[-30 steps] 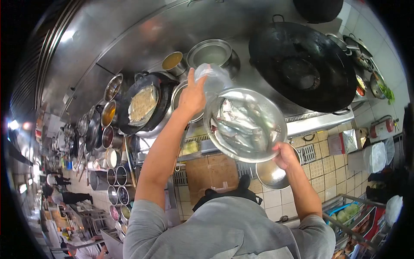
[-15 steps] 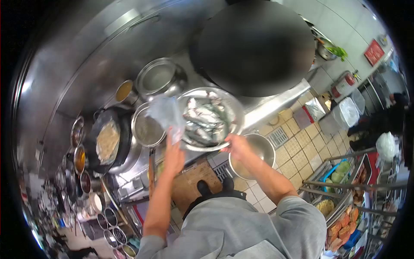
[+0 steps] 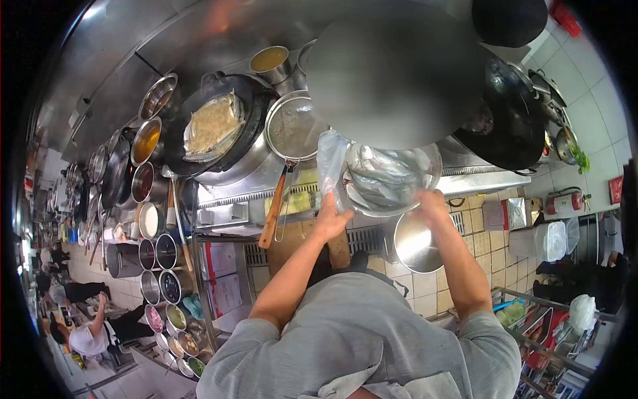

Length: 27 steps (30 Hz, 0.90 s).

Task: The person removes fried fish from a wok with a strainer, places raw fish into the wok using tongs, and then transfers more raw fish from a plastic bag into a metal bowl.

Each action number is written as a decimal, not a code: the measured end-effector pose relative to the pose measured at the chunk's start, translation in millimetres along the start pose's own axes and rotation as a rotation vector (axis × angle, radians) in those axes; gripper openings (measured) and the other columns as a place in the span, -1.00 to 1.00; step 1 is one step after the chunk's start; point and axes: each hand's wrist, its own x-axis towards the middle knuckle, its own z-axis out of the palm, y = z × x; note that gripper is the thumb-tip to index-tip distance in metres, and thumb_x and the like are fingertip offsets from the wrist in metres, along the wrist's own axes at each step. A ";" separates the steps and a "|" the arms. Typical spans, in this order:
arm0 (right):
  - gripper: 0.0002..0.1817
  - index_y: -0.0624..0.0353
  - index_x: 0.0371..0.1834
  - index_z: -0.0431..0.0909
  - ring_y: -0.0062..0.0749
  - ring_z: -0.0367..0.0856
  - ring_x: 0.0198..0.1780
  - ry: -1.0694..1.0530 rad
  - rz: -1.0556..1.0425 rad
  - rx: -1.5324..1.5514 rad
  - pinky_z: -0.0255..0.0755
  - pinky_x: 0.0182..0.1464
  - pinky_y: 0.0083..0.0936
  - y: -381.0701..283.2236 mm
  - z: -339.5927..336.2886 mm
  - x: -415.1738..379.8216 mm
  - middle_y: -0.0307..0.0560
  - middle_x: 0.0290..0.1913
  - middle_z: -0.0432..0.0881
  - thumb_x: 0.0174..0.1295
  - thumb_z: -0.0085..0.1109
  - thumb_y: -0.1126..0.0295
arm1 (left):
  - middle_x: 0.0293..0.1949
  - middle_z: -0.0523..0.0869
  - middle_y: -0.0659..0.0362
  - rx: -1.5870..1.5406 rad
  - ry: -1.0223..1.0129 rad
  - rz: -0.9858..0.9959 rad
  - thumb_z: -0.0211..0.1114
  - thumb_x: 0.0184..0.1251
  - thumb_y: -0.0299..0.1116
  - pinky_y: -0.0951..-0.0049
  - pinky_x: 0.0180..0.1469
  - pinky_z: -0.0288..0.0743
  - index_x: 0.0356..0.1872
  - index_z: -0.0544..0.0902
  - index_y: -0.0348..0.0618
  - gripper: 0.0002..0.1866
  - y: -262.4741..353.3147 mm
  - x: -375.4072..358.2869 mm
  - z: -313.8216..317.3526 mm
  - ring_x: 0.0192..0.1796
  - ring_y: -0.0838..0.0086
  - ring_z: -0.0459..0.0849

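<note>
A wide metal bowl (image 3: 436, 174) holds several silvery fish (image 3: 385, 176) lying against each other. It is lifted in front of me at the stove's edge. My right hand (image 3: 432, 207), slightly smeared, is closed on the bowl's near right rim. At the left side, my left hand (image 3: 330, 219) grips a clear plastic bag (image 3: 331, 159) that stands up along the rim; its thumb points right, beside the bowl. Whether those fingers also hold the rim is hidden. A large blurred patch covers the bowl's far edge.
Left of the bowl, a wood-handled strainer (image 3: 292, 130) rests over a pot. Beyond it sits a wok (image 3: 249, 133) with a browned flat food (image 3: 214, 126). An empty metal pot (image 3: 417, 246) stands below the bowl, right of my legs. Far left, other people (image 3: 93, 332) work.
My view has swung, so the stove and the wok sit further right. Both hands and the bowl have moved right in view. The fish now lie differently, more bunched together.
</note>
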 end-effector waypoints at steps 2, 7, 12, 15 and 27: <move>-0.66 0.56 -0.10 0.37 -0.06 0.66 -0.43 0.025 -0.006 -0.030 0.68 -0.54 -0.24 -3.9 8.7 -1.9 0.26 -0.20 0.58 0.18 0.11 0.47 | 0.47 0.29 -0.31 0.271 -0.191 -0.072 0.46 0.18 -0.11 0.09 0.49 0.21 0.57 0.13 -0.18 -0.01 32.4 -11.7 -29.7 0.49 -0.13 0.31; -0.61 0.59 -0.04 0.27 -0.09 0.64 -0.45 0.025 -0.034 -0.090 0.66 -0.57 -0.24 -13.5 20.5 -9.1 0.23 -0.21 0.56 0.20 0.11 0.48 | 0.36 0.46 -0.25 0.600 -0.129 -0.001 0.40 0.25 0.02 -0.04 0.23 0.48 0.27 0.53 -0.20 -0.33 139.5 20.5 -91.9 0.33 -0.09 0.52; -0.62 0.58 -0.07 0.28 -0.11 0.63 -0.46 0.006 -0.045 -0.063 0.64 -0.60 -0.24 -5.5 15.5 -3.1 0.21 -0.23 0.54 0.19 0.12 0.48 | 0.23 0.56 -0.23 1.001 0.055 -0.036 0.28 0.35 -0.25 0.12 0.21 0.59 0.22 0.60 -0.22 -0.54 52.0 183.7 -31.2 0.25 0.01 0.65; -0.62 0.59 -0.07 0.29 -0.11 0.62 -0.50 -0.053 -0.040 -0.033 0.64 -0.60 -0.24 -3.3 -2.9 1.3 0.22 -0.24 0.54 0.17 0.13 0.49 | 0.16 0.70 -0.11 0.941 -0.105 -0.034 0.14 0.42 -0.33 0.11 0.21 0.60 0.11 0.71 -0.16 -0.66 75.3 196.5 -41.2 0.23 0.08 0.69; -0.72 0.56 -0.34 0.50 -0.15 0.65 -0.57 -0.123 -0.127 -0.100 0.59 -0.68 -0.32 23.5 -41.4 2.6 0.19 -0.41 0.61 0.15 0.13 0.43 | -0.04 0.77 -0.13 0.486 0.221 0.176 0.12 0.47 -0.06 -0.03 0.11 0.60 -0.06 0.82 0.12 -0.67 143.9 213.2 -14.3 0.02 -0.08 0.74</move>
